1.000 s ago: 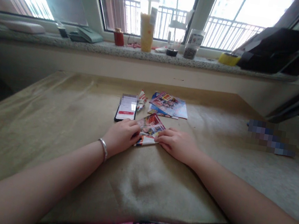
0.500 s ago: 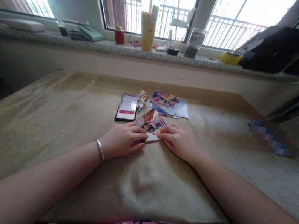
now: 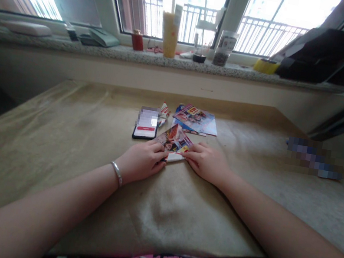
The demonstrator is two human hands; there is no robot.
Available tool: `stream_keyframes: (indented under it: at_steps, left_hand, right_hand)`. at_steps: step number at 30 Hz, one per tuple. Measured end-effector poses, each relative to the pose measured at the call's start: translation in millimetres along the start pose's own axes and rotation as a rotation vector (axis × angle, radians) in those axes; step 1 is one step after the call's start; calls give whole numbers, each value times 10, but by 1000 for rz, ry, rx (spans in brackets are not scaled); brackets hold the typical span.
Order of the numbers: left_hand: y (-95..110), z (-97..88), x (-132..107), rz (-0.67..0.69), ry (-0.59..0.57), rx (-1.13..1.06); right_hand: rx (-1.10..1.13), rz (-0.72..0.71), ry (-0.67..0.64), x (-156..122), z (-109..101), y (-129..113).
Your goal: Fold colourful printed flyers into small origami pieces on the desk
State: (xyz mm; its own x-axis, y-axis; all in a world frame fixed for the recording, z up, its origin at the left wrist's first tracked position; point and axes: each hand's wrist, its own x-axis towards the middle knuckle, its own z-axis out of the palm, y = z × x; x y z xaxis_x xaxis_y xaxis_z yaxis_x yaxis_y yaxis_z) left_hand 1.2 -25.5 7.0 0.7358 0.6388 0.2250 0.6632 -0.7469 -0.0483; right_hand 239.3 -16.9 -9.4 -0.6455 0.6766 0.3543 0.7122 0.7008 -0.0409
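Observation:
A printed sheet of paper (image 3: pixel 175 140), folded to a point at the top with a white strip along its near edge, lies on the table between my hands. My left hand (image 3: pixel 145 160) grips its left end, fingers curled over the paper. At the right end, my right hand (image 3: pixel 204 161) pinches the edge between thumb and fingers. Just beyond my left hand lies a phone (image 3: pixel 145 130) with a lit, partly blurred screen. A crumpled or folded red-and-white paper piece (image 3: pixel 164 112) sits against the phone's right side. Parts of the sheet are hidden under my fingers.
Several colourful printed sheets (image 3: pixel 198 120) are stacked beyond the folded paper. A blurred long item (image 3: pixel 314 158) lies at the table's right. On the windowsill (image 3: pixel 121 54) stand a tall cup of yellow drink (image 3: pixel 170 34), a red jar (image 3: pixel 137 40) and yellow tape (image 3: pixel 266 66).
The fingers of my left hand have drawn slightly back and closed a little more on the paper. My right hand stays nearly in place; the sheet has barely shifted.

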Motion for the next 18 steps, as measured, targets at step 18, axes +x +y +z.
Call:
stream_keyframes:
  at_steps: [18]
  left_hand:
    - [22, 45, 10, 4, -10, 54]
  right_hand:
    - [-12, 1, -41, 23, 9, 12]
